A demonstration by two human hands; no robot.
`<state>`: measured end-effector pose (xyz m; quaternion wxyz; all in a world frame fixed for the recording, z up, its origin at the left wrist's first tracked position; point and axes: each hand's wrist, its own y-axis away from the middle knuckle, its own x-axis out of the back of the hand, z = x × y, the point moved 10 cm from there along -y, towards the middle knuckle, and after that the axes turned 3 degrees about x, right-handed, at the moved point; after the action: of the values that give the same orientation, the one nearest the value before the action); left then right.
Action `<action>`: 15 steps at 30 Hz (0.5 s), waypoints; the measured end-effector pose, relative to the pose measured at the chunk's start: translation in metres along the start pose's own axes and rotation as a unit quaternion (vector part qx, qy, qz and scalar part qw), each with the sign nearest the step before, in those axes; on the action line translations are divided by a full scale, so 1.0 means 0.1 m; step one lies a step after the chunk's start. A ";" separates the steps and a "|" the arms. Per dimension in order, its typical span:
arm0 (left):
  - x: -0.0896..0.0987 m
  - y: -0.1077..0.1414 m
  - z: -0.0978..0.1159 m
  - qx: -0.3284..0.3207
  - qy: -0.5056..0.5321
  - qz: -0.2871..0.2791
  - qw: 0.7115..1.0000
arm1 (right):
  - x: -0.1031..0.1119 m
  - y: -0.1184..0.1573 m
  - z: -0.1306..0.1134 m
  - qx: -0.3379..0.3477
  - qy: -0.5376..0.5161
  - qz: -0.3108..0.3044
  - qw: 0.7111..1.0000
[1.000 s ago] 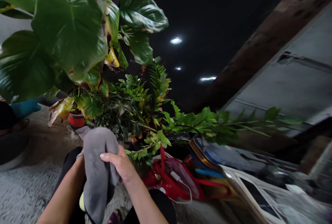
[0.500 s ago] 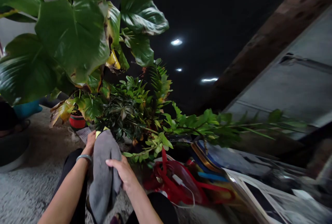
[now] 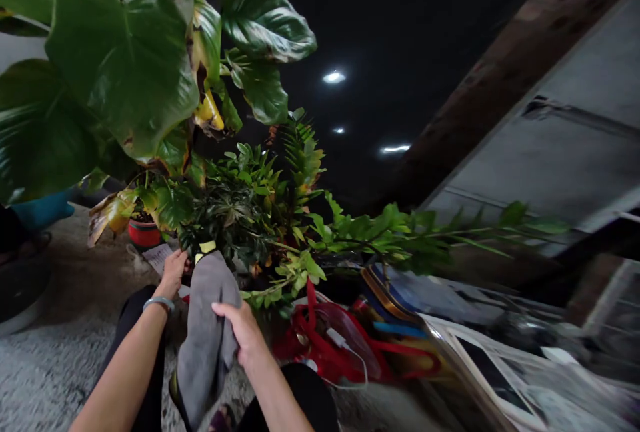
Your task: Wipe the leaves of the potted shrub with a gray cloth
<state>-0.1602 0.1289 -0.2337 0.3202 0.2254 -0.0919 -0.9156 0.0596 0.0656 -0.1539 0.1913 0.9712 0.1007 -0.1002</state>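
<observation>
A grey cloth [image 3: 205,332] hangs low in the middle-left, with a yellow-green object [image 3: 205,248] poking out at its top. My left hand [image 3: 173,272], with a bracelet on the wrist, grips the cloth's upper left edge. My right hand [image 3: 243,333] pinches the cloth from the right side, fingers wrapped on it. Both hands sit just in front of a bushy potted plant [image 3: 245,205], whose leaves almost touch the cloth.
Large broad leaves [image 3: 120,65] hang over the upper left. A red pot [image 3: 143,233] stands behind on a grey rough floor [image 3: 55,359]. A red bag [image 3: 340,345] and stacked flat items [image 3: 400,305] lie to the right. A dark pot [image 3: 20,285] sits at far left.
My left hand came out from behind the cloth and moved up to its top edge. The cloth narrowed and the yellow-green object showed at its top. My right hand slid slightly down and right.
</observation>
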 end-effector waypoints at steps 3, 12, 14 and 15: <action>0.02 -0.03 -0.05 0.002 0.007 0.001 1.000 | 0.19 0.06 -0.33 0.061 -0.029 0.027 0.997; -0.03 0.04 -0.02 0.002 0.011 -0.006 1.000 | 0.21 -0.45 -0.70 0.041 -0.157 0.066 0.985; -0.01 0.04 -0.01 0.004 0.004 0.000 1.000 | -0.03 -0.26 -0.17 -0.041 -0.115 0.002 0.993; 0.01 0.03 -0.01 0.005 -0.001 0.004 1.000 | -0.11 -0.14 0.02 -0.058 -0.095 -0.018 0.994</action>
<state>-0.1586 0.1258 -0.2336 0.3228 0.2259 -0.0979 -0.9139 0.0454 0.0761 -0.1583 0.2541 0.9426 0.1054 -0.1893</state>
